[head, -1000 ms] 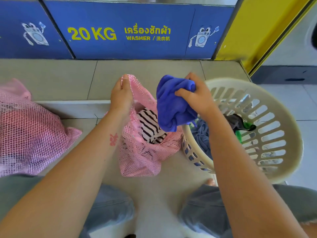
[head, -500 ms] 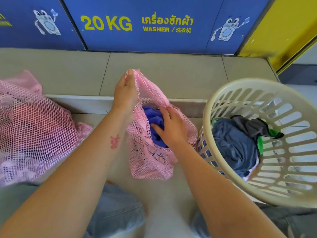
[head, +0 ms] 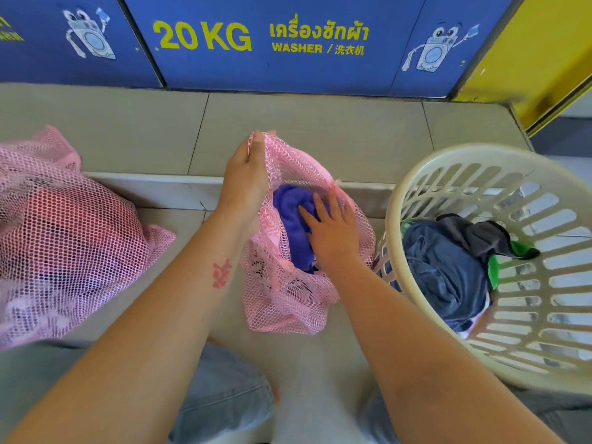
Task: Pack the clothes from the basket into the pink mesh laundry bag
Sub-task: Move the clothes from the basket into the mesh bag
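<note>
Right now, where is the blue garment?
In the head view's centre, the blue garment lies inside the pink mesh bag, under the right hand, left of the basket.

Second pink mesh bag [head: 64,238] at 9 o'clock was cut off by the left edge; its contents showed only as red and dark blurs through the netting. Basket [head: 413,174] at 3 o'clock ran past the right edge, far rim blurred. Blue garment [head: 293,216] was partly covered by the right hand [head: 333,232], and whatever lay beneath it in the pink mesh laundry bag [head: 288,302] was unreadable (dark patches through the mesh only). Under the dark clothes [head: 448,270] a white scrap showed, item unidentifiable. Both forearms were cropped at 6 o'clock.
</note>
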`<state>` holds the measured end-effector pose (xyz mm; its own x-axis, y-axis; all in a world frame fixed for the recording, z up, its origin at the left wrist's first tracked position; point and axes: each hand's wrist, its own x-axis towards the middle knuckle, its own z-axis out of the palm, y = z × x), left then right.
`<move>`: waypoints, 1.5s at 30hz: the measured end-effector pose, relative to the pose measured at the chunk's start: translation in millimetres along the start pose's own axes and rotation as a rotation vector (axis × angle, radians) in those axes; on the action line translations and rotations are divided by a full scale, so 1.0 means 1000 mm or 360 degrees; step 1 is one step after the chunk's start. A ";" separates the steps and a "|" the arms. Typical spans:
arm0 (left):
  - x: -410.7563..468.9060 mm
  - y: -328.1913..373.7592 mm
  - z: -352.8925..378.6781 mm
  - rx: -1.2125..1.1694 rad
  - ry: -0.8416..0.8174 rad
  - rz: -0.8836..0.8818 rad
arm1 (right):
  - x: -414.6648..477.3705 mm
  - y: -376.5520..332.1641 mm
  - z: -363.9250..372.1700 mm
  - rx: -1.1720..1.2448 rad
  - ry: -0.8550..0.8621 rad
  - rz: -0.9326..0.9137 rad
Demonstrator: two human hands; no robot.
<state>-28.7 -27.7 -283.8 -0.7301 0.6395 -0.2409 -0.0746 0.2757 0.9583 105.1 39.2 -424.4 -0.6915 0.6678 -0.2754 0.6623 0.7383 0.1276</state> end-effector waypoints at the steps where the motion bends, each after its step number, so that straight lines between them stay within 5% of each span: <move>1: 0.000 0.000 0.000 0.0002 -0.0026 -0.0011 | 0.002 -0.001 -0.004 0.0022 -0.0020 0.0018; 5: -0.005 0.000 0.001 -0.0022 -0.0071 -0.0058 | -0.010 0.002 -0.019 0.0225 0.0071 -0.0022; 11: -0.019 0.001 0.007 0.0050 0.0010 -0.0064 | -0.064 0.024 -0.036 0.0597 0.0797 -0.0151; 18: -0.043 0.003 0.035 0.0210 -0.0022 -0.0031 | -0.099 0.067 -0.059 0.0837 0.1119 0.0083; 23: -0.047 0.001 0.050 0.0208 0.0021 0.0015 | -0.114 0.128 -0.047 0.0859 0.0796 0.0527; 33: -0.037 -0.008 0.079 0.0230 0.0173 0.0088 | -0.121 0.187 0.038 0.0735 -0.0570 0.0947; 38: -0.022 -0.023 0.099 0.0258 0.0189 0.0037 | -0.099 0.196 0.071 0.0727 -0.0871 0.0951; 45: -0.001 -0.037 0.121 0.0225 0.0169 -0.0009 | -0.081 0.197 0.104 0.0742 -0.0921 0.0853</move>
<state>57.0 48.8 -337.9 -0.7983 0.5602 -0.2213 0.0117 0.3818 0.9242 321.6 120.8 -476.0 -0.0887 0.6659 -0.7408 0.9892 0.1462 0.0130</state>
